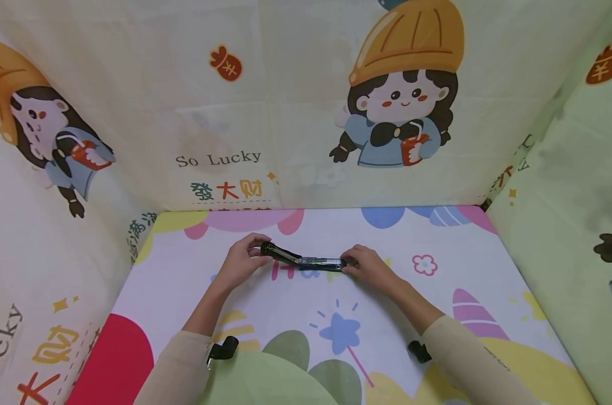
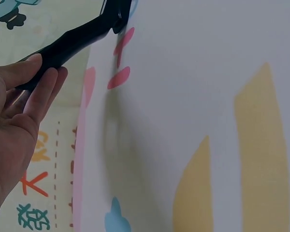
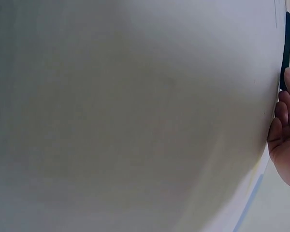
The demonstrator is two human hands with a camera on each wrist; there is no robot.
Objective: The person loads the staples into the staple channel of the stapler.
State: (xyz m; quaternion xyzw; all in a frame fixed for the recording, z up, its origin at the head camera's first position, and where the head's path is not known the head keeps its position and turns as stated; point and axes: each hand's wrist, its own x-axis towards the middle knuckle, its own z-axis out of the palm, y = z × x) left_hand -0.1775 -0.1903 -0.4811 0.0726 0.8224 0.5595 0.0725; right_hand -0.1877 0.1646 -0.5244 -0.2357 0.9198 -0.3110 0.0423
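A black stapler [image 1: 320, 264] is held up over the middle of the table, swung wide at its hinge, with a silver metal channel showing in it. At its left end, my left hand [image 1: 240, 261] pinches the black arm between thumb and fingers; the left wrist view shows this arm [image 2: 77, 42] slanting up to the hinge. My right hand [image 1: 370, 270] pinches the opposite end, beside the metal channel. Only a sliver of the stapler [image 3: 286, 50] and part of my right hand [image 3: 286, 145] appear at the right edge of the right wrist view.
A printed cloth [image 1: 296, 332] with cartoon shapes covers the table. Patterned fabric walls [image 1: 296, 112] stand at the back and both sides. Black wrist mounts [image 1: 225, 349] show at both sleeves.
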